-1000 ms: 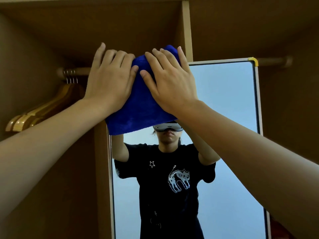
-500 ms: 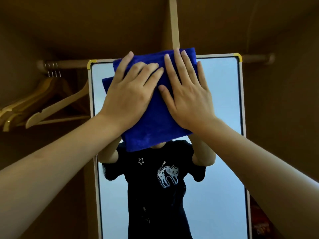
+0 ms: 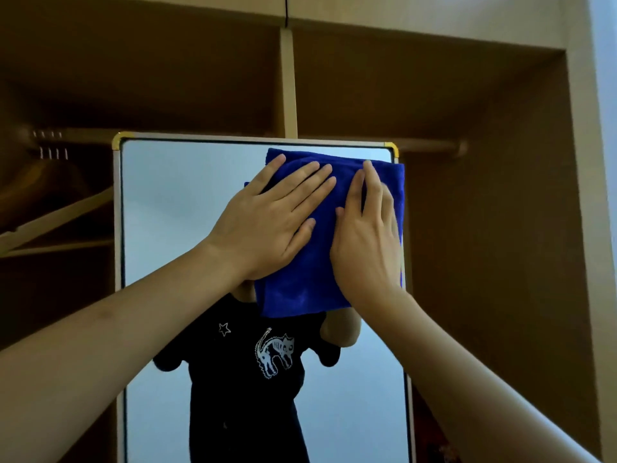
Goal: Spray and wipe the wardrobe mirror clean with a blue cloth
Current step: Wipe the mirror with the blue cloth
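A folded blue cloth (image 3: 302, 285) lies flat against the upper right corner of the tall wardrobe mirror (image 3: 173, 208), its right edge over the mirror's white frame. My left hand (image 3: 270, 218) presses the cloth's left half with straight, spread fingers. My right hand (image 3: 367, 238) presses the right half, fingers straight and pointing up. The mirror shows a person in a black shirt with a white cat print. No spray bottle is in view.
The mirror stands inside an open brown wardrobe with a vertical divider (image 3: 288, 81) above it. A clothes rail (image 3: 430, 149) runs behind the mirror's top. Wooden hangers (image 3: 56, 215) hang at the left. The right wardrobe wall (image 3: 581, 195) is close.
Both hands have slid the cloth from the mirror's top left, across its upper edge, to the top right corner. The view has tilted and now shows the whole top of the mirror.
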A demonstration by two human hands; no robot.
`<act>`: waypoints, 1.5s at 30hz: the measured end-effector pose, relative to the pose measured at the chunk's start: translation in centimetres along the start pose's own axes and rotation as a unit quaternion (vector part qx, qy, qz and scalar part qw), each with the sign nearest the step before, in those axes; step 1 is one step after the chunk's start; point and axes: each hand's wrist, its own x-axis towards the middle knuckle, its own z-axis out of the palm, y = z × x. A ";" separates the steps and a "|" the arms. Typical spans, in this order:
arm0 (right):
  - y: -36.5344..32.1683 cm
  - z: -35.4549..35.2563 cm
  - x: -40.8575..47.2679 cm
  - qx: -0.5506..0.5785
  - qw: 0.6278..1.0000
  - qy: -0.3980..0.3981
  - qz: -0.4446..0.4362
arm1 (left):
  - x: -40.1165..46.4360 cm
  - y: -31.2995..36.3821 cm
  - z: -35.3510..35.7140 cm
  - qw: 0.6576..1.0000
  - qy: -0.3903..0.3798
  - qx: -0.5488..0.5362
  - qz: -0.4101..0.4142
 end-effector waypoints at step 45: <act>-2.0 1.8 -4.0 0.002 0.999 -0.032 -0.035 | -5.4 -11.3 -1.7 0.959 0.102 -0.080 -0.251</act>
